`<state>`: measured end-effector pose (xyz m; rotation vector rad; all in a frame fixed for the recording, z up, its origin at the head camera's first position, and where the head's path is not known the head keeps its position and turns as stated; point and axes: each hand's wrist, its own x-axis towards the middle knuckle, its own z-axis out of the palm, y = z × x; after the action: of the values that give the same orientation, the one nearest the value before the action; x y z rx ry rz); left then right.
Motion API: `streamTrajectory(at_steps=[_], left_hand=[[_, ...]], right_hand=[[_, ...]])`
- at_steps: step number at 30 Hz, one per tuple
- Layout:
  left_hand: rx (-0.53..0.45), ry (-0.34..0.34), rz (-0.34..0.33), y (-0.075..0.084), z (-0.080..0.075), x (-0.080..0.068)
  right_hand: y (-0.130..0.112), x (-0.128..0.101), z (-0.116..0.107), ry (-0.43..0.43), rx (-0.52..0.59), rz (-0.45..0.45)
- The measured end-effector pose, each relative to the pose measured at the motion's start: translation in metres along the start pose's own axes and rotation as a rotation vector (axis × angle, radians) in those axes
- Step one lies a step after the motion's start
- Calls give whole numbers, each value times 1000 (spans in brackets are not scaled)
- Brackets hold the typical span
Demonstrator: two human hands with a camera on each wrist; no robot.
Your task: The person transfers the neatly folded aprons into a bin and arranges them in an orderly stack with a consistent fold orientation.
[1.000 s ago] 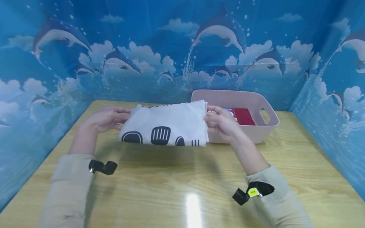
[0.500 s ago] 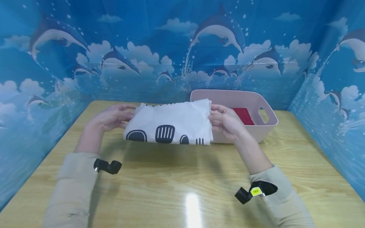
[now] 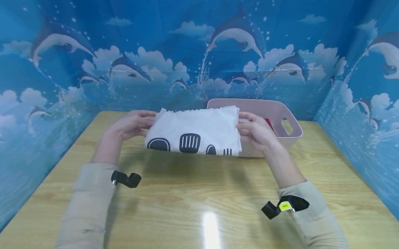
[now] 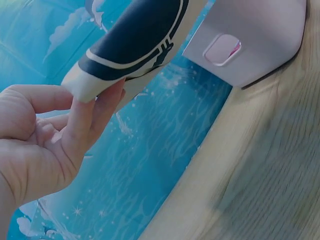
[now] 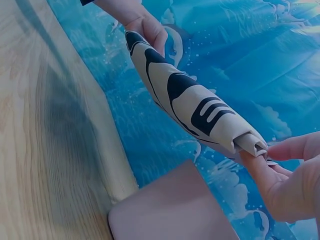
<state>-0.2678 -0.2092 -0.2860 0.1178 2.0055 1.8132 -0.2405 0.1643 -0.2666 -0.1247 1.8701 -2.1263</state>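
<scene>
So both hands, left [image 3: 129,125] and right [image 3: 257,131], pinch the ends of a folded cloth [image 3: 194,133], held up just before the basket [image 3: 291,134].

Red item [image 3: 270,123] in the pink basket [image 3: 294,133], mostly hidden behind the right hand [image 3: 256,131].

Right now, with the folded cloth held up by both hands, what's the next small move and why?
Probably carry the folded cloth a little further right and over the pink basket. Left hand and right hand pinch its ends, it hangs clear of the table, and its right end already overlaps the basket's rim.
</scene>
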Motion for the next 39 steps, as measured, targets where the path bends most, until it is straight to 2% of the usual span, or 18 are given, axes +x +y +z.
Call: streamTrajectory(at_steps=[8,13,20,32,39], left_hand=[[-61,21,-33,7,13,9],[-91,28,-39,12,20,15],[-106,14,-27,17,28,23],[-152,12,-28,23,43,33],[-164,20,-33,26,50,37]], right_hand=[[-3,-3,-11,0,57,-32],[-6,-4,-18,12,51,-40],[-10,-7,-27,18,52,-56],[-10,-7,-45,-24,155,-60],[-11,-9,-53,-27,175,-53]])
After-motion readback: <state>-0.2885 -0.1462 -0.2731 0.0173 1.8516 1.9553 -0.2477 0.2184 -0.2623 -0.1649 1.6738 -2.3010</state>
